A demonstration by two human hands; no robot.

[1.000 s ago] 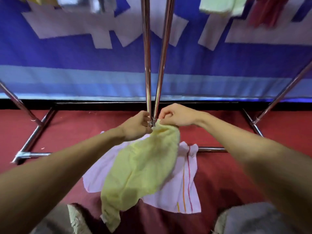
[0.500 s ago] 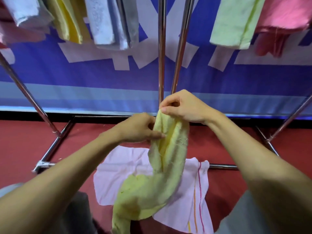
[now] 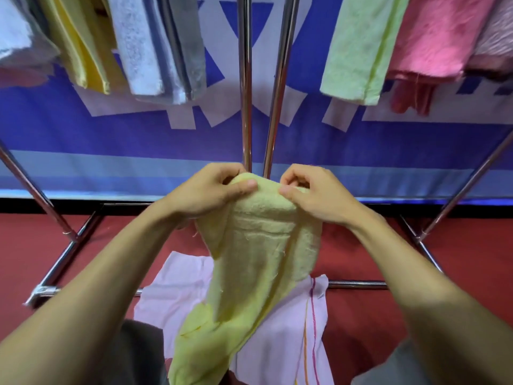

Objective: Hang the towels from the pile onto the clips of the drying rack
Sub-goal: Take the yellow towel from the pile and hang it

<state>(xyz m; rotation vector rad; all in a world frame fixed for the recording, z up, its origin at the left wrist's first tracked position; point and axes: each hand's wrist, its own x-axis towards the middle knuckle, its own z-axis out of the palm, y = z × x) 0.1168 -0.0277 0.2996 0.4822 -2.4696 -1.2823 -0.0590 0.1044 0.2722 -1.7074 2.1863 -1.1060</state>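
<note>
A pale yellow towel [image 3: 255, 262] hangs in front of me, pinched along its top edge by both hands. My left hand [image 3: 211, 193] grips the left part of that edge, and my right hand [image 3: 311, 195] grips the right part, a short gap between them. Below, a pink towel with thin stripes [image 3: 291, 329] lies flat on the red floor. The drying rack's two chrome centre poles [image 3: 245, 107] rise just behind my hands. Several towels hang from the rack above, among them a light green one [image 3: 358, 48] and a pink one [image 3: 435, 37]. No clips are visible.
The rack's chrome base bars [image 3: 69, 251] and slanted legs [image 3: 466, 187] frame the red floor on both sides. A blue and white banner [image 3: 138, 151] covers the wall behind. Yellow, white and grey towels [image 3: 150, 45] hang at the upper left. My grey-clad knees sit at the bottom.
The yellow towel has risen from the floor and my hands have shifted to spread its top edge between them. The view has tilted up, showing more of the hanging towels.
</note>
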